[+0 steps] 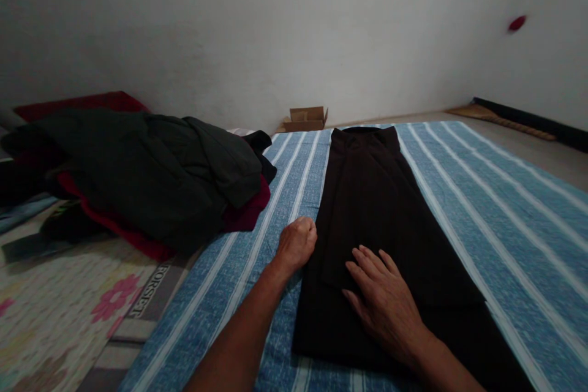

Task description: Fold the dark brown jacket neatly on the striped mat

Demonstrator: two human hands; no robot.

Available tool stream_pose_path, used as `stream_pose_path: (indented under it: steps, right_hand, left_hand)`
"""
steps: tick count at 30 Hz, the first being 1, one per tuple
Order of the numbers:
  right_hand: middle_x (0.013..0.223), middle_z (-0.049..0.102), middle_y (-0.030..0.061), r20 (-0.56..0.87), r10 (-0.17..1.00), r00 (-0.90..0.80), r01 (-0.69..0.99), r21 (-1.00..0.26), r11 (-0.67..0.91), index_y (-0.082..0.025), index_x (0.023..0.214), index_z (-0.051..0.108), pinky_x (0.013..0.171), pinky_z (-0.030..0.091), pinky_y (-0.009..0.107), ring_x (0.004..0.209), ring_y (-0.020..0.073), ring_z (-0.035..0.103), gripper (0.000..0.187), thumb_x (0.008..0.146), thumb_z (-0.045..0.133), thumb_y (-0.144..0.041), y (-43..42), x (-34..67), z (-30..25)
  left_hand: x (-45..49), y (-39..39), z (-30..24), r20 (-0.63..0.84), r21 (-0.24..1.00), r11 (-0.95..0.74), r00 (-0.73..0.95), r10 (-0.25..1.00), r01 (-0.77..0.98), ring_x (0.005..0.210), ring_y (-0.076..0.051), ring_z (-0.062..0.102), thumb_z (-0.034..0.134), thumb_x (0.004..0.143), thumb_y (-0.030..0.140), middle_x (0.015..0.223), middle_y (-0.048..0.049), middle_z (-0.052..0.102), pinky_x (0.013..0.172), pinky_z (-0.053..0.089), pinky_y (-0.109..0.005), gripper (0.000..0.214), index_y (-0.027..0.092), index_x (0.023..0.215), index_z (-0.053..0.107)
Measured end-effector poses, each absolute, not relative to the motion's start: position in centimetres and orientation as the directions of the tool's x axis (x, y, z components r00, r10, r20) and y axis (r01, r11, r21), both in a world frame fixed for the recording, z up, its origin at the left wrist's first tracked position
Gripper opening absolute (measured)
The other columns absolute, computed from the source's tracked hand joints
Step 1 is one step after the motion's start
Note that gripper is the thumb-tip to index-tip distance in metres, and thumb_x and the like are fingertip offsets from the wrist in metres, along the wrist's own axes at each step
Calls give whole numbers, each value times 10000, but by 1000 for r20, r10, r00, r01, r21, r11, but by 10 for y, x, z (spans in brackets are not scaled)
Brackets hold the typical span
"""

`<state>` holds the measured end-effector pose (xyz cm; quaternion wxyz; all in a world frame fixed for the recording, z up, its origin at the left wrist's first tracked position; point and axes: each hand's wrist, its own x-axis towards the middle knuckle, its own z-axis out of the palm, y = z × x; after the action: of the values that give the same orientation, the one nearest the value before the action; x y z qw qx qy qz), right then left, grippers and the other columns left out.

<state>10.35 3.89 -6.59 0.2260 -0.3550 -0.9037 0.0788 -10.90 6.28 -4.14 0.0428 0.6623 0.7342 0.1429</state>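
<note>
A blue-and-white striped cotton sheet (pixel 482 208) is giving a flat bed to a long dark brown pair of trousers (pixel 372 208), lying lengthwise at its centre. The right hand (pixel 383 300) is pressing flat, fingers (pixel 367 260) spread, on the cloth. The left hand (pixel 297 244) is clenching at the fabric's left edge; what it grips is unclear.

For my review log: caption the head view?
Left hand grips black folded trousers' edge; right hand presses them flat.

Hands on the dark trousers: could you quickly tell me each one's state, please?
Left hand: fisted at the edge of the dark trousers; whether it pinches fabric cannot be told.
Right hand: open, flat on them.
</note>
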Motion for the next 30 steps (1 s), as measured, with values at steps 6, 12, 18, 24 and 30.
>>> stream_pose_path:
  steps: [6, 12, 18, 24, 30]
  right_hand:
    - [1263, 548, 100, 355, 672, -650, 604, -295, 740, -183, 1128, 573, 1040, 284, 474, 1223, 253, 435, 299, 842, 532, -264, 39, 104, -65]
    - [1261, 549, 94, 351, 678, -646, 608, -300, 735, -192, 1138, 567, 1037, 284, 476, 1223, 252, 433, 305, 846, 527, -271, 39, 103, -64]
    - [1283, 532, 96, 343, 670, -658, 601, -297, 742, -198, 1149, 566, 1038, 276, 483, 1235, 254, 421, 316, 848, 517, -281, 40, 105, -66]
    - [1282, 533, 103, 359, 656, -664, 601, -266, 754, -194, 1148, 579, 1033, 282, 487, 1237, 258, 420, 316, 856, 493, -275, 43, 106, -70]
    - [1274, 539, 100, 336, 661, -670, 591, -296, 750, -202, 1132, 580, 1026, 290, 493, 1226, 267, 430, 324, 830, 521, -301, 42, 105, -66]
  left_hand:
    - [-107, 64, -42, 144, 400, 81, -150, 978, 913, 679, -131, 525, 418, 782, 103, 688, 5, 562, 654, 380, -245, 183, 190, 656, 518]
    - [-103, 56, -21, 31, 751, 69, -139, 990, 657, 572, -104, 479, 465, 732, 166, 592, 38, 507, 566, 370, -220, 124, 172, 622, 523]
    - [-80, 23, 15, -270, 948, 134, 507, 819, 288, 547, -92, 465, 615, 692, 309, 635, 14, 542, 529, 384, -212, 160, 160, 638, 592]
    - [-40, 4, 2, -164, 984, 141, 878, 450, 111, 649, -144, 553, 596, 717, 437, 670, -16, 564, 635, 447, -239, 279, 165, 663, 622]
    - [-57, 22, -7, -265, 952, 202, 293, 918, 229, 530, -98, 522, 618, 688, 261, 628, 20, 596, 534, 422, -205, 111, 158, 726, 636]
